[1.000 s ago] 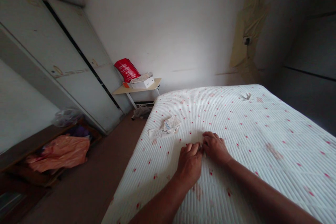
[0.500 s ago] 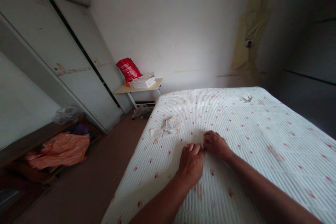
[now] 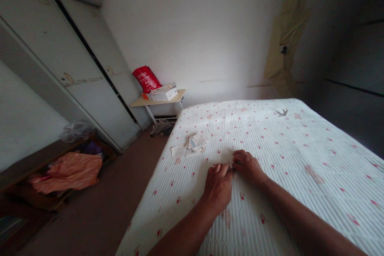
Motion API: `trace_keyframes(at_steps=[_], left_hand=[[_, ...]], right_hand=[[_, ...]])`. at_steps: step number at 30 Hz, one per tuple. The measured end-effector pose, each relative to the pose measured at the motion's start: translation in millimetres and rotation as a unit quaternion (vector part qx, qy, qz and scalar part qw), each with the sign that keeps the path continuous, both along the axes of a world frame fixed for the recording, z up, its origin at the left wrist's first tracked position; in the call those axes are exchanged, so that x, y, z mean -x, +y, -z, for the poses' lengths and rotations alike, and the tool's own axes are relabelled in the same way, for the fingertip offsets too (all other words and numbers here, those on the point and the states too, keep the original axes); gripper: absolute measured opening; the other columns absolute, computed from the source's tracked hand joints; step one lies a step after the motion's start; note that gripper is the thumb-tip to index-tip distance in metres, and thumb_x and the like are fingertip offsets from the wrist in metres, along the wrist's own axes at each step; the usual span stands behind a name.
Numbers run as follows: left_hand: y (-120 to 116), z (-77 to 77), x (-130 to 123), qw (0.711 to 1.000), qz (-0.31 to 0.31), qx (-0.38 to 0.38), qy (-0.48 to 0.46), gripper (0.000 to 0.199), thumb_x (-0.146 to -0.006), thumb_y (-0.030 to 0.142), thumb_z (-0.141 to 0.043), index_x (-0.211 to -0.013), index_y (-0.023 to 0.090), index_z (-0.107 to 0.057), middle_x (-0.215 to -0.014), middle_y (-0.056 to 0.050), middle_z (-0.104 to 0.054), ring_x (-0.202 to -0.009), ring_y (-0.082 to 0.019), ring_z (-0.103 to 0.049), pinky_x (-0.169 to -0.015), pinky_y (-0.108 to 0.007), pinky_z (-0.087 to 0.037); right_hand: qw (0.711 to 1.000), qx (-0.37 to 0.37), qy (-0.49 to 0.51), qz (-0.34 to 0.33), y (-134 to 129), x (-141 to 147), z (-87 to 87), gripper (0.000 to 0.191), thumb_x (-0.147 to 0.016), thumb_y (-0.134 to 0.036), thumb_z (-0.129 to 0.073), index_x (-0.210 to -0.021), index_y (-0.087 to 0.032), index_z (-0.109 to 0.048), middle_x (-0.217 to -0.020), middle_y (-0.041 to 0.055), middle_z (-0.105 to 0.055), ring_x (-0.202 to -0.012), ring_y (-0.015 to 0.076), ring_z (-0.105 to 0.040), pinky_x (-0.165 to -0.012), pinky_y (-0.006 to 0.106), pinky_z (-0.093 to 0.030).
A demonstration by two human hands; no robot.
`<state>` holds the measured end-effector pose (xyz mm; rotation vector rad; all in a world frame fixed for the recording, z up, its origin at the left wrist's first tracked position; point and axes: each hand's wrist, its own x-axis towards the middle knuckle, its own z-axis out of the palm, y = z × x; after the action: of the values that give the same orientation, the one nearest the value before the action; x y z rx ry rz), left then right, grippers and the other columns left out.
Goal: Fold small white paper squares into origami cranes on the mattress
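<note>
Resting on a white ribbed mattress with small red marks (image 3: 270, 128), the left hand (image 3: 218, 187) has its fingers curled inward and its thumb out of sight. Just beside it, the right hand (image 3: 246, 165) is likewise bent at the fingers, palm down. A tiny pale scrap (image 3: 231, 161) shows between their fingertips; whether either hand grips it, and how far each is closed, I cannot tell. Beyond the left hand, near the mattress's left edge, lie overlapping white printed paper pieces (image 3: 193, 145). Farther off, toward the far right corner, sits a small curled grey-white strip (image 3: 283, 112). Past the far left corner, a small pale-topped table (image 3: 138, 103) holds a white cardboard box (image 3: 165, 95) and a glossy red bag with white lettering (image 3: 146, 79)
</note>
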<state>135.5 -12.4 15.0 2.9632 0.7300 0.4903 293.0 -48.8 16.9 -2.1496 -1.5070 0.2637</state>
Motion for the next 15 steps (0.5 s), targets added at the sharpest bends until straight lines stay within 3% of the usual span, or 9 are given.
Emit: trace_keyframes(at_steps=[6,15], left_hand=[[0,0.5,1,1.000,0.003,0.002,-0.013,0.020,-0.087,0.016,-0.042,-0.092,0.020,-0.061,-0.106,-0.005,-0.056,-0.097,-0.020,-0.047,-0.080,-0.036,-0.042],[-2,-2.6,1,1.000,0.020,-0.012,-0.006,0.019,-0.084,0.013,-0.044,-0.093,0.019,-0.060,-0.108,-0.005,-0.056,-0.100,-0.021,-0.045,-0.081,-0.036,-0.042]], right_hand=[[0.999,-0.033,0.009,-0.029,0,-7,6.2,0.011,-0.075,-0.017,-0.056,-0.073,-0.020,-0.066,-0.101,0.0038,-0.061,-0.090,0.0169,-0.056,-0.078,0.027,-0.040],[1.000,0.014,-0.025,-0.002,0,3,-3.2,0.012,-0.078,-0.018,-0.052,-0.072,-0.018,-0.063,-0.102,0.0045,-0.058,-0.093,0.0183,-0.052,-0.076,0.028,-0.036]])
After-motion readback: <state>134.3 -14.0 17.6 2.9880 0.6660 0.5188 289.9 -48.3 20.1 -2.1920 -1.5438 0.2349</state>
